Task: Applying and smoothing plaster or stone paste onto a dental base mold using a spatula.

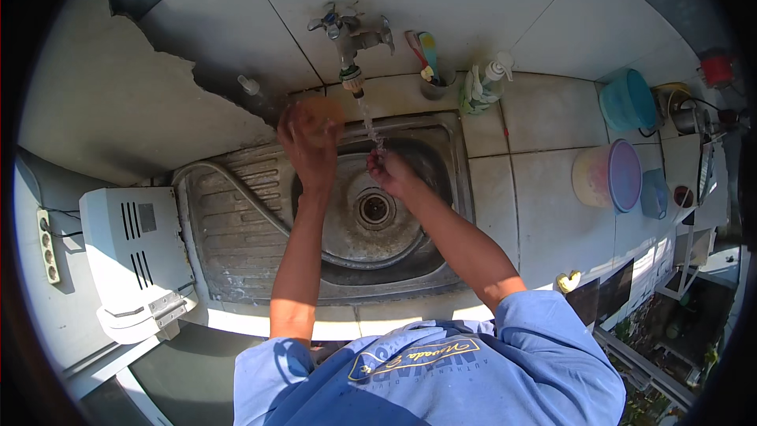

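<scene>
Water runs from the metal tap (348,51) in a thin stream (367,120) toward the steel sink basin (398,229). My right hand (388,172) is under this stream, its fingers curled together. Whatever they may hold is hidden. Left of the tap spout, my left hand (306,146) is raised by the basin's back left edge, gripping a rounded orange-brown thing (323,110). Shadow and blur keep its kind from showing. Below both hands, the round drain (376,208) lies in the basin.
Behind the sink stand a cup of toothbrushes (434,87) and a pump bottle (482,88). A grey hose (244,191) crosses the ridged drainboard. On the right counter are a blue tub (627,102) and a lidded bucket (599,177). A white appliance (134,256) and power strip (49,248) are left.
</scene>
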Available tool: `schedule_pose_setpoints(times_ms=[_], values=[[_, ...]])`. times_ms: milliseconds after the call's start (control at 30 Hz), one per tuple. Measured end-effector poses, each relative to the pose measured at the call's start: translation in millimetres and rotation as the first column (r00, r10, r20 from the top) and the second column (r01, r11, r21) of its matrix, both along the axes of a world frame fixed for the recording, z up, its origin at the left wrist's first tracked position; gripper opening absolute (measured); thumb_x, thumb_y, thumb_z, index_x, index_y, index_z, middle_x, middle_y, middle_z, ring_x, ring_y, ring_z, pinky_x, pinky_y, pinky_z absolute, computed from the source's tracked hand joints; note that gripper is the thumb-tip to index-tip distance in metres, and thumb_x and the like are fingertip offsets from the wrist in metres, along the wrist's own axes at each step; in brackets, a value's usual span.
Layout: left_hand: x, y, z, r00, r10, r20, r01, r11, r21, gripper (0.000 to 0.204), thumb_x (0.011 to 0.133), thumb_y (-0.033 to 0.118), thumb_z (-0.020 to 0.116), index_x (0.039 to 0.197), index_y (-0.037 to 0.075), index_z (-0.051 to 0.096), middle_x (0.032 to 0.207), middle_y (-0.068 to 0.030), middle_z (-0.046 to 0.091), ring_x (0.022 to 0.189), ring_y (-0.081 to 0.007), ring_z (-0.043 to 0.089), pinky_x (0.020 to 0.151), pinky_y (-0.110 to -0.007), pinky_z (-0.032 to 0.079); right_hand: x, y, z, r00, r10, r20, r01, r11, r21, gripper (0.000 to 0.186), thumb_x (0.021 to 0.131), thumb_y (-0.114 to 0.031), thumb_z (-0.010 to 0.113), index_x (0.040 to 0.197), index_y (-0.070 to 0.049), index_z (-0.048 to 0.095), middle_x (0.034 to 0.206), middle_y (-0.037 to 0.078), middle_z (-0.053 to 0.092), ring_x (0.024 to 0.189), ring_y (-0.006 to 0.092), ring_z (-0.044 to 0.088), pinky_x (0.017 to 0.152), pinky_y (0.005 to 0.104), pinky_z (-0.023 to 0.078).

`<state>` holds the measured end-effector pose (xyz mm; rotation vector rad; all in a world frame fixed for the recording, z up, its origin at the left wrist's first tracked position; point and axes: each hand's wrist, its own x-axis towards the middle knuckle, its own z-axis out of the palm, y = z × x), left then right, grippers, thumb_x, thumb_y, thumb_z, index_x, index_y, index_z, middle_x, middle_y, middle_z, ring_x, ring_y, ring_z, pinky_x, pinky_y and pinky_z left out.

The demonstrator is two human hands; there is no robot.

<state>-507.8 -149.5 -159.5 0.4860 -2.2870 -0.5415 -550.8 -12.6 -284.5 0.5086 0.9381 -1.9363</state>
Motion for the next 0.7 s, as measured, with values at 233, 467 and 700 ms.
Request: schedule_pose_setpoints(times_ms=[233, 467, 700], values=[[51.5, 55.2, -115.2, 0.981, -0.112, 0.156, -0.186, -0.358, 0.915, 0.019, 0.094, 0.025, 0.046, 0.09, 0.008, 0.055, 0.078, -0.0042, 0.054, 0.066, -0.0151, 0.05, 0.058, -0.03, 0.043, -7.7, -14.7, 4.1, 0.944, -0.25, 0.214, 0.286, 0.945, -0.159, 0.013, 0.086, -0.01, 0.044, 0.074, -0.005, 0.049, 0.066, 0.008, 0.051, 0.056, 0.0172, 0.048, 0.048, 0.0253, 0.038], [-27.2, 70.3, -118.9, -0.065, 0.361, 0.93, 0.737, 0.646, -0.199, 0.024, 0.094, 0.027, 0.044, 0.106, 0.009, 0.056, 0.102, -0.0096, 0.059, 0.097, -0.0247, 0.057, 0.083, -0.041, 0.045, 53.5, -20.0, 72.9, 0.822, -0.109, -0.559, 0.145, 0.989, 0.02, 0.031, 0.093, -0.019, 0.042, 0.073, 0.0, 0.056, 0.062, 0.005, 0.054, 0.055, 0.0113, 0.052, 0.05, 0.027, 0.042], [-21.2, 43.9, -126.3, 0.042, -0.164, 0.986, 0.576, 0.81, 0.11, 0.026, 0.093, 0.024, 0.044, 0.107, 0.005, 0.056, 0.106, -0.015, 0.058, 0.102, -0.0285, 0.056, 0.087, -0.04, 0.043, 95.9, 2.8, 140.4, -0.225, 0.092, -0.97, 0.1, 0.992, 0.071, 0.023, 0.085, -0.017, 0.047, 0.069, -0.004, 0.057, 0.069, 0.013, 0.059, 0.072, 0.0331, 0.059, 0.07, 0.0422, 0.045]])
